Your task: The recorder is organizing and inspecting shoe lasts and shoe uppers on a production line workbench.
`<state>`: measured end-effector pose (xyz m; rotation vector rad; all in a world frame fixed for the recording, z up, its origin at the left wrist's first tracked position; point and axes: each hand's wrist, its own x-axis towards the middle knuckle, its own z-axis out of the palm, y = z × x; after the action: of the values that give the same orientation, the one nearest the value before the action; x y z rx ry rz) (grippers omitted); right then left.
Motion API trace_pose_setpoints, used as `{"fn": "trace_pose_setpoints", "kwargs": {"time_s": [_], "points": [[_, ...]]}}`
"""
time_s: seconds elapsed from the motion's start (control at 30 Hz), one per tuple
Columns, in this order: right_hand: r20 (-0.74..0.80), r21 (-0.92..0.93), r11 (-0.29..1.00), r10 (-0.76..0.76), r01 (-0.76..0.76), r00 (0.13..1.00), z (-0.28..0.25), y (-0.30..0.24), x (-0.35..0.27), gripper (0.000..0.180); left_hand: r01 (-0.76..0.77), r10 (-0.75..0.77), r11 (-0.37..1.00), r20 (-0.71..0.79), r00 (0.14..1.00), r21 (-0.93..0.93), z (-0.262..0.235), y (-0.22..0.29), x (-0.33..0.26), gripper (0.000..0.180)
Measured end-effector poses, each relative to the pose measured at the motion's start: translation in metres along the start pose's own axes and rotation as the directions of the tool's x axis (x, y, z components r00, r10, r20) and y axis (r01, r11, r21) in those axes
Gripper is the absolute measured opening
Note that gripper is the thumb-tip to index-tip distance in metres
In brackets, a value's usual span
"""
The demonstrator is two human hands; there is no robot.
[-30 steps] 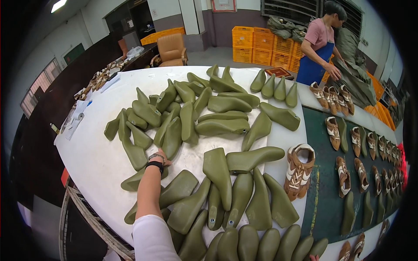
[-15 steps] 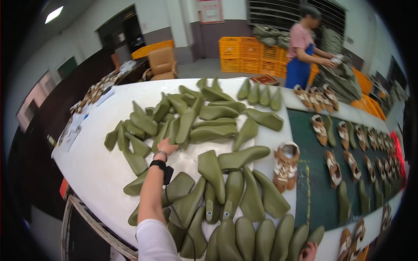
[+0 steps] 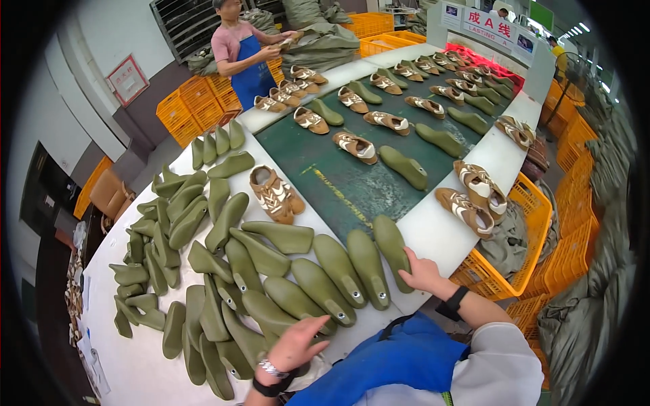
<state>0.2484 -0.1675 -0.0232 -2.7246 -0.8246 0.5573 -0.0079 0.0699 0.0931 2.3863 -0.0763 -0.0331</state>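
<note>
Olive-green shoe lasts cover much of the white table. My right hand is at the near right end of a row of them, fingers and thumb closed on the side of a shoe last. My left hand is over the table's near edge with its fingers apart and nothing in it. Closest to it is another shoe last lying in the row. A looser pile of shoe lasts spreads out on the left. Beyond the row stands a pair of brown and white sneakers.
A dark green belt carries rows of sneakers and lasts away from me. More sneakers stand on its white right border. At the right is an orange crate with grey-green cloth. Across the table, a person in a blue apron handles a shoe.
My view has swung to the right, bringing more of the belt into sight. My left hand has come back from the far pile to the near edge. My right hand is now fully in view.
</note>
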Motion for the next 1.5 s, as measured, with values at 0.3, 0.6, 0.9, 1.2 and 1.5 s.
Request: {"fn": "trace_pose_setpoints", "kwargs": {"time_s": [0.3, 0.6, 0.9, 1.2, 1.5], "points": [[-0.220, 0.570, 0.736, -0.291, 0.365, 0.931, -0.051, 0.007, 0.165, 0.058, 0.282, -0.239, 0.953, -0.301, 0.923, 0.108, 0.105, 0.029, 0.004, 0.048], [0.354, -0.130, 0.907, -0.334, 0.399, 0.874, -0.034, -0.064, 0.234, 0.067, 0.629, -0.442, 0.768, -0.612, 0.655, 0.118, 0.139, 0.042, -0.019, 0.044], [0.147, 0.394, 0.806, -0.529, 0.442, 0.836, 0.004, -0.210, 0.311, 0.112, 0.664, -0.578, 0.734, -0.643, 0.502, -0.142, 0.144, 0.045, 0.011, 0.038], [0.138, 0.313, 0.944, -0.157, 0.107, 0.978, 0.065, -0.289, 0.350, 0.118, 0.756, -0.447, 0.613, -0.687, 0.573, 0.231, -0.071, -0.071, 0.030, 0.060], [0.060, 0.881, 0.450, -0.414, 0.147, 0.908, 0.033, -0.234, 0.376, 0.052, 0.945, -0.618, 0.302, -0.730, 0.292, 0.122, -0.086, -0.289, 0.103, 0.032]]}}
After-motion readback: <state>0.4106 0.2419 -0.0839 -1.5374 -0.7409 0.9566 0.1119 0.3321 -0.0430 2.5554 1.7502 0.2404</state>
